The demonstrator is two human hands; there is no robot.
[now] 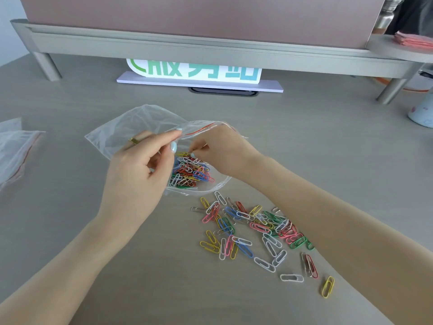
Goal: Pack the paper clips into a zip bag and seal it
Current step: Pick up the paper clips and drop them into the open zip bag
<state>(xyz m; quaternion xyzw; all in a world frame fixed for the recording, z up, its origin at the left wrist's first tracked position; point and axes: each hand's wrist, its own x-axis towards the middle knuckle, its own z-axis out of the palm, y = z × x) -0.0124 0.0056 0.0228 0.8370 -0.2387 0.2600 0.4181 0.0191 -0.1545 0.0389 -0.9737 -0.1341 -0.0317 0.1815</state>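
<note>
Fingertips of the right hand (222, 151) are hidden inside the mouth of the zip bag (131, 127), so its grip cannot be told. The bag's upper lip is pinched and held open above the desk (328, 137) by the left hand (138, 174). Some paper clips (189, 171) are seen inside; loose clips (253, 231) are scattered just beside it, partly covered by the right forearm.

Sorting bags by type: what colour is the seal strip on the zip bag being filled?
Red, along the zip bag's mouth; clearest in the head view.
</note>
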